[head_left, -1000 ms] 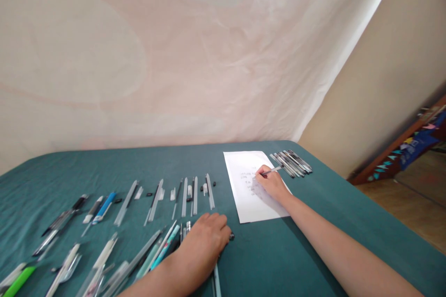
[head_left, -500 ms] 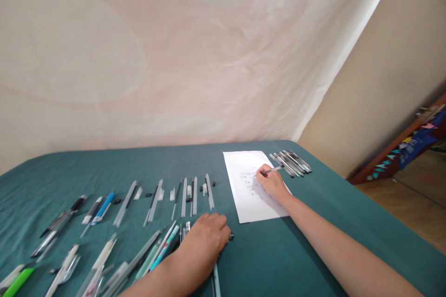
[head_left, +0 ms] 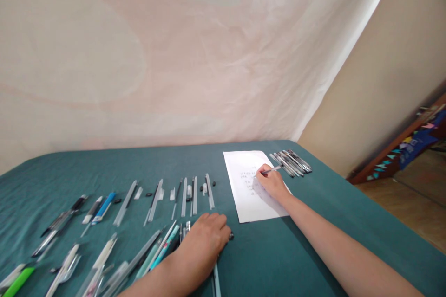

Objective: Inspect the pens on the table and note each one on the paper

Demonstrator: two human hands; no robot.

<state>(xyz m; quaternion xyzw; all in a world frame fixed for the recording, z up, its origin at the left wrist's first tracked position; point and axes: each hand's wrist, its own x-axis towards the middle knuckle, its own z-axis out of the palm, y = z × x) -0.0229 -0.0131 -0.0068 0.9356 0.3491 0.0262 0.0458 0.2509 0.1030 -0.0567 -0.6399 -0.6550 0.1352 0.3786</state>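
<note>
My right hand (head_left: 273,182) grips a slim pen (head_left: 271,171) with its tip on a white sheet of paper (head_left: 244,195) that carries a few handwritten lines. My left hand (head_left: 205,236) rests palm down on the green tablecloth (head_left: 313,222), fingers curled loosely over some pens and a small black part by its fingertips; whether it grips anything is hidden. A pen barrel (head_left: 216,283) pokes out below its wrist.
A neat row of dark pens (head_left: 291,162) lies right of the paper. Several pens, clear barrels, refills and caps (head_left: 153,204) are spread over the left half of the table. A pale cloth backdrop hangs behind. The floor and a colourful object show at far right.
</note>
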